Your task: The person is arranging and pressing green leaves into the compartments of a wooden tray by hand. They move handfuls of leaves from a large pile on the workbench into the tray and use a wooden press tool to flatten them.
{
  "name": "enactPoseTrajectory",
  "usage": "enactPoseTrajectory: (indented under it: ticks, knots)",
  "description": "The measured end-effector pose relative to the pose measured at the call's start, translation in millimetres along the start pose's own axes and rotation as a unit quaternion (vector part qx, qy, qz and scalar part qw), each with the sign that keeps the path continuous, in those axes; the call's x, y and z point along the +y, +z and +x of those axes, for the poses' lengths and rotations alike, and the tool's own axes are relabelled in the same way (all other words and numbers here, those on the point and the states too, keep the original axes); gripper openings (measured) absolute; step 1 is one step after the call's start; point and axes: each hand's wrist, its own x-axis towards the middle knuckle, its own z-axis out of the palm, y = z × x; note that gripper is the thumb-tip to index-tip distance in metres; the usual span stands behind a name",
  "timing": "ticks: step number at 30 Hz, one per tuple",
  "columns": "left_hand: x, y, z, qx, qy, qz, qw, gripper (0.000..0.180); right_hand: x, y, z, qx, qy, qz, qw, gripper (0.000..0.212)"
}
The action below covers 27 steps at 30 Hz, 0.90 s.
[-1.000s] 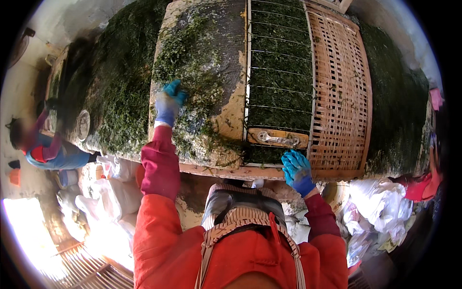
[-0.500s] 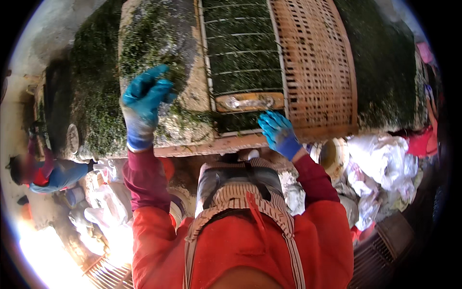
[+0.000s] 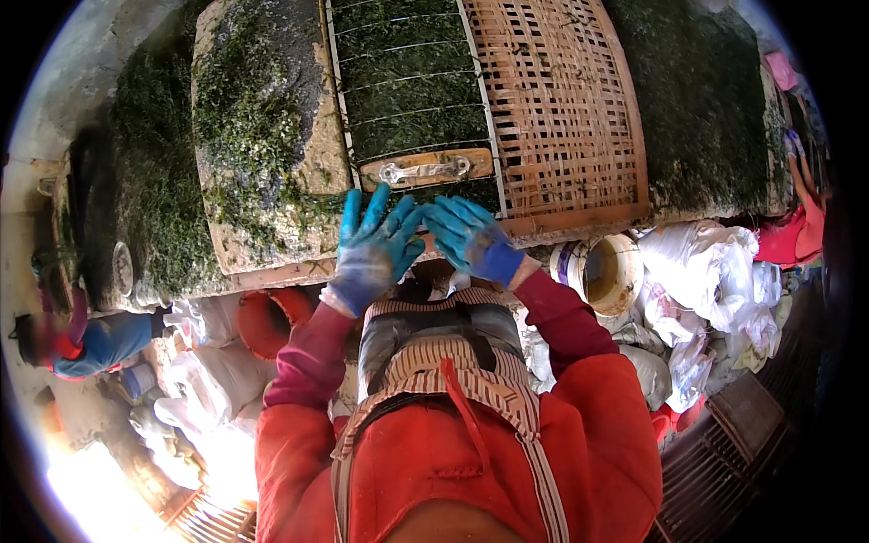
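Observation:
My left hand (image 3: 373,246), in a blue coated glove, lies palm down with its fingers spread at the near end of a long frame (image 3: 346,127). Close beside it, my right hand (image 3: 469,233) wears the same kind of glove, its fingers stretched out flat. Neither hand shows anything in its grip. A layer of wet, dark green seaweed-like shreds (image 3: 416,72) fills the frame, crossed by thin pale bars. Just beyond my fingertips a wooden block with a metal handle (image 3: 425,169) rests across the frame.
A woven bamboo mat (image 3: 566,118) lies right of the frame. Loose green shreds (image 3: 253,118) cover a slab on the left. White sacks (image 3: 701,271), a pale bucket (image 3: 614,271) and an orange-red tub (image 3: 267,321) stand below the table edge. People work at far left and far right.
My left hand has come right and nearer, from above the loose shreds to the frame's near end. My right hand has shifted left beside it. The whole view has moved slightly.

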Motion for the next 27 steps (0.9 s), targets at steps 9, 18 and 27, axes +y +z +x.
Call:
enactPoseTrajectory:
  ticks: [9,18,27]
  knots:
    - [-29.4,27.9,-10.5,-0.192,-0.058,0.024,0.979,0.06,-21.2,30.6,35.2,-0.073,0.069,0.039,0.994,0.046]
    - [-104.6,-15.5,-36.9,0.013,-0.235,-0.009,0.972,0.074,-33.6,67.8,60.9,0.057,0.159,0.357,0.919,0.039]
    - [-83.1,-63.0,63.0,0.157,0.055,-0.524,0.835,0.06,-31.8,47.7,62.8,-0.003,0.078,0.177,0.981,0.029]
